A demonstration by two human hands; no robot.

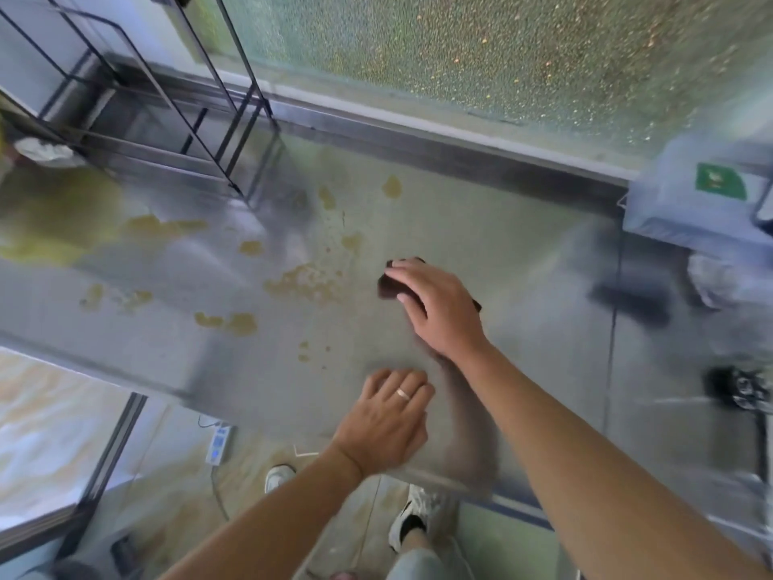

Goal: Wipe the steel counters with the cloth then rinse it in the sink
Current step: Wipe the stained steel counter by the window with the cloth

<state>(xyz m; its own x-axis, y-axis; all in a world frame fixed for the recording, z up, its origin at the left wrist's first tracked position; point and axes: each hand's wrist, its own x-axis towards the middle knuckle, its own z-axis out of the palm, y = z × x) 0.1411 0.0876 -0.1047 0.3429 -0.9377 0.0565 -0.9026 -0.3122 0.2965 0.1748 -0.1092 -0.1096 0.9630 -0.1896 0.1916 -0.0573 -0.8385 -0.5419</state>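
A steel counter (523, 253) fills the middle of the view, spotted with yellowish-brown stains (305, 280) left of centre. My right hand (439, 307) lies over a dark brown cloth (389, 282) on the counter, fingers spread across its top; only the cloth's left end and a small corner at the right show. My left hand (389, 416), wearing a ring, rests flat with straight fingers on the counter near its front edge. No sink is in view.
A black wire rack (167, 119) stands at the back left of the counter. A grey-blue box with a green label (702, 194) sits at the right, with a dark object (740, 387) below it. Frosted glass runs behind. A power strip (219, 443) lies on the floor.
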